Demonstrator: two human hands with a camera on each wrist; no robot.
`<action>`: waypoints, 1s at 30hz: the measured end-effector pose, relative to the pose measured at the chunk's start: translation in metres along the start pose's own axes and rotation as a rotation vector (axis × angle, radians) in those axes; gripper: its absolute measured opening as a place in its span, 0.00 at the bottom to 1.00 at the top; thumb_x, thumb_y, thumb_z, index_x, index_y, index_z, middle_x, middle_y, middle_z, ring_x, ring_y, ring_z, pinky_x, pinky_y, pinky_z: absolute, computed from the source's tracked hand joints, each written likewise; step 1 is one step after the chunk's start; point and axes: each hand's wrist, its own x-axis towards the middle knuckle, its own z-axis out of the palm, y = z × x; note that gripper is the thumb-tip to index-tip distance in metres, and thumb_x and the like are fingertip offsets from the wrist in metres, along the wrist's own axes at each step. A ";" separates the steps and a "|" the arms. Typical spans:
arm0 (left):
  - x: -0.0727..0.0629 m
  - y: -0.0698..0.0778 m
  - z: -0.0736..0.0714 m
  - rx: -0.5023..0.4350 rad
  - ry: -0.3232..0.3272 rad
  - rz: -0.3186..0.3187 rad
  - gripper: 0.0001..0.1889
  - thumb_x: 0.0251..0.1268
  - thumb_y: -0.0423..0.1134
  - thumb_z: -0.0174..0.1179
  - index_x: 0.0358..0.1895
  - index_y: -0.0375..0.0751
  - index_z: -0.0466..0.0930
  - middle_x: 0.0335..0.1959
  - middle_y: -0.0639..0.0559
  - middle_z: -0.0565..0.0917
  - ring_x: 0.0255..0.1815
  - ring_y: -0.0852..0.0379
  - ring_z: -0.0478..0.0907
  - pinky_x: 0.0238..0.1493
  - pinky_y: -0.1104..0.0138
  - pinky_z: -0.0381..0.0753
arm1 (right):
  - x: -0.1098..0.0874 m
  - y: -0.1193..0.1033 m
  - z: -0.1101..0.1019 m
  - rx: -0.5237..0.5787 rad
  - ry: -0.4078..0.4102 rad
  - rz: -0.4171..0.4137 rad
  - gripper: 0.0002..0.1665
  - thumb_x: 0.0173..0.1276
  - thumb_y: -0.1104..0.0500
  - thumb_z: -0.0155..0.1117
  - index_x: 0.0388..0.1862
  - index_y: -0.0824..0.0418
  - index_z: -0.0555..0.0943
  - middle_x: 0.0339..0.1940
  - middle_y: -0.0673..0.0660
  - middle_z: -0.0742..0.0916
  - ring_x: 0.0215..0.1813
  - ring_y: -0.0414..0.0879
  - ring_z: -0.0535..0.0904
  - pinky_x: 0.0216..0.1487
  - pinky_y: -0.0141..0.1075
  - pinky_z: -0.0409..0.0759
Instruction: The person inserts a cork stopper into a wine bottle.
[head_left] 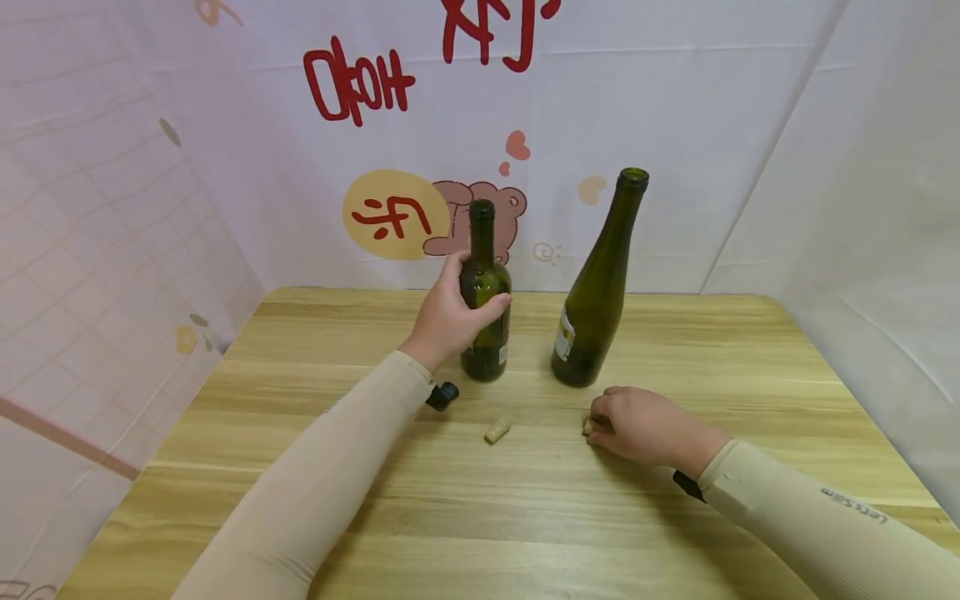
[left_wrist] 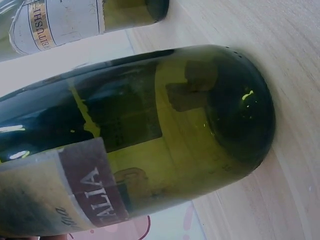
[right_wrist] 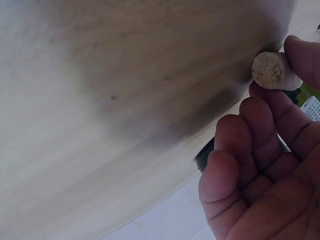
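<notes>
My left hand (head_left: 452, 315) grips a dark green wine bottle (head_left: 485, 354) around its upper body, thumb across the front. The bottle is upright on the table, its mouth uncovered. In the left wrist view, its label (left_wrist: 90, 185) shows on the glass. Low over the table, my right hand (head_left: 637, 423) pinches a cork (right_wrist: 268, 71) between thumb and index finger, the other fingers curled below. Another cork (head_left: 497, 430) lies on the wood between the hands. A taller green bottle (head_left: 600, 304) with a white label stands just beyond the right hand, mouth also uncovered.
The wooden table (head_left: 465, 533) ends at a white cloth backdrop (head_left: 645, 100) printed with red characters and a cartoon bear. More cloth hangs along the left and right sides. Both forearms wear beige sleeves (head_left: 300, 467), with dark wrist cameras attached.
</notes>
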 end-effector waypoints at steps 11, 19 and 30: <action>0.000 -0.001 0.001 0.005 0.007 0.001 0.40 0.65 0.59 0.71 0.75 0.56 0.60 0.59 0.53 0.82 0.57 0.52 0.83 0.63 0.43 0.81 | 0.005 -0.004 -0.002 -0.001 0.035 0.005 0.15 0.69 0.57 0.73 0.28 0.51 0.75 0.23 0.43 0.73 0.28 0.36 0.65 0.32 0.32 0.69; -0.001 0.001 0.000 -0.001 0.011 -0.005 0.40 0.65 0.58 0.71 0.75 0.58 0.60 0.61 0.54 0.82 0.58 0.52 0.82 0.64 0.43 0.80 | 0.010 -0.008 -0.006 0.013 0.125 -0.027 0.17 0.66 0.59 0.75 0.27 0.51 0.73 0.23 0.43 0.73 0.28 0.36 0.66 0.31 0.32 0.69; 0.000 0.000 0.001 0.001 0.013 -0.001 0.39 0.66 0.58 0.71 0.74 0.58 0.61 0.61 0.54 0.82 0.59 0.52 0.82 0.65 0.42 0.80 | 0.020 -0.014 -0.014 0.015 0.140 -0.006 0.12 0.67 0.60 0.72 0.30 0.54 0.75 0.24 0.44 0.76 0.27 0.37 0.69 0.31 0.34 0.72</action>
